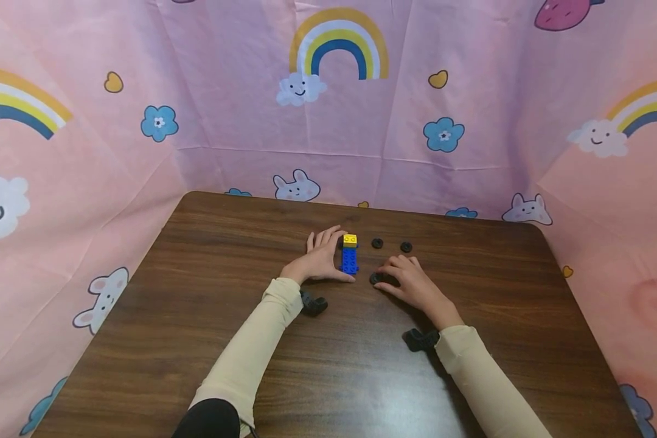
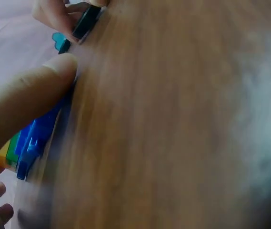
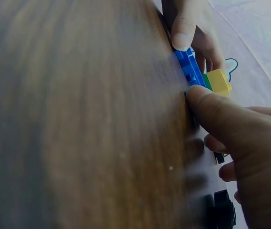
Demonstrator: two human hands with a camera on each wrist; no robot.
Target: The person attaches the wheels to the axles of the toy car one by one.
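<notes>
A blue studded base with side pegs lies near the middle of the table. At its far end sits a yellow brick, and a green brick shows under the yellow one in the right wrist view. My left hand holds this build lengthwise, thumb at the near end and fingers by the yellow end. Just to the right, my right hand pinches a small black wheel between thumb and fingers; the left wrist view shows that wheel on edge.
Beyond the right hand lie two more black wheels, one nearer the bricks and one farther right. Black wrist mounts hang under both wrists. A patterned pink cloth surrounds the brown wooden table.
</notes>
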